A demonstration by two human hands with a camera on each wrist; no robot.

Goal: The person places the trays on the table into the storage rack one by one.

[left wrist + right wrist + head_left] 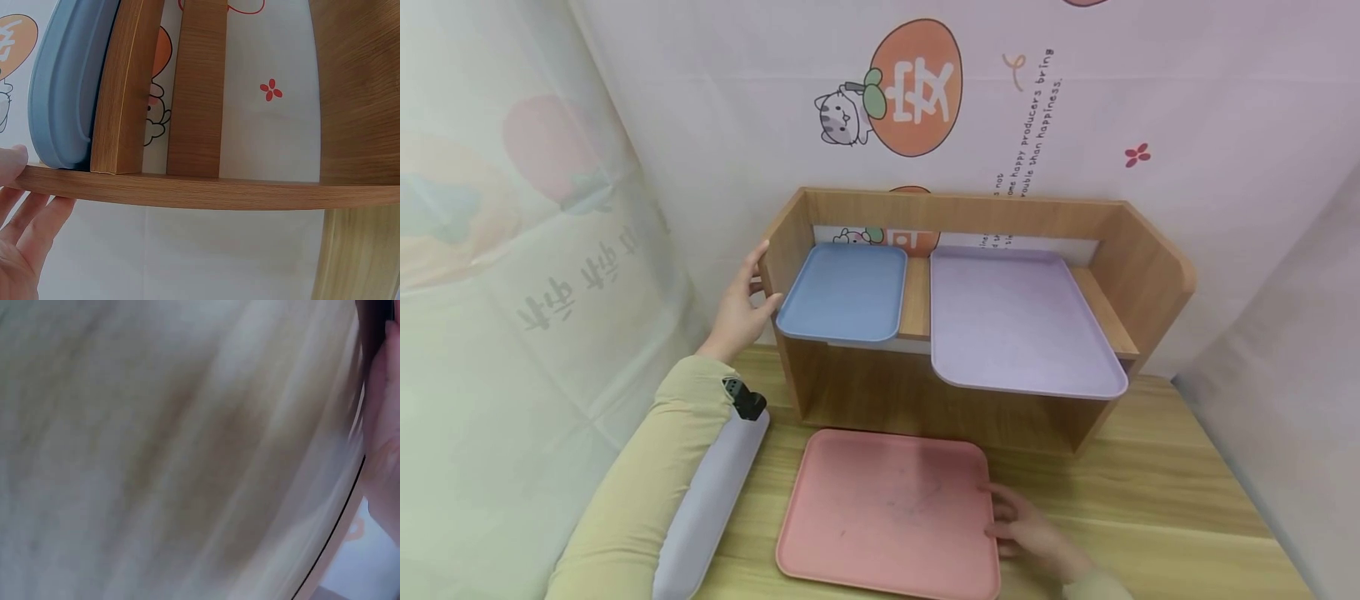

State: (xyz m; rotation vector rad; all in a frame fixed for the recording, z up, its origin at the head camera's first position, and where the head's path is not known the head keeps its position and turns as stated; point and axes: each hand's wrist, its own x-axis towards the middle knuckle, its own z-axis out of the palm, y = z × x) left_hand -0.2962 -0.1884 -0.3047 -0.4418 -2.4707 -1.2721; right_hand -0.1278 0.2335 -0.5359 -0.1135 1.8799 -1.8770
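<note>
My left hand (741, 308) grips the left side panel of a wooden shelf (966, 211), thumb on one side and fingers on the other. The left wrist view shows this hand (22, 231) on the panel edge (206, 192), close to the blue tray (59, 94). A pink tray (887, 517) lies in front of the shelf. At its right rim, my right hand (1026, 529) holds the edge, blurred. In the right wrist view, only part of this hand (384, 444) shows at the right border.
The blue tray (846, 292) and a larger purple tray (1011, 317) rest on the upper shelf board, jutting forward. A pale lilac long object (715, 500) lies beside my left forearm. Printed cloth (700, 108) hangs behind and at both sides of the wooden table (1165, 492).
</note>
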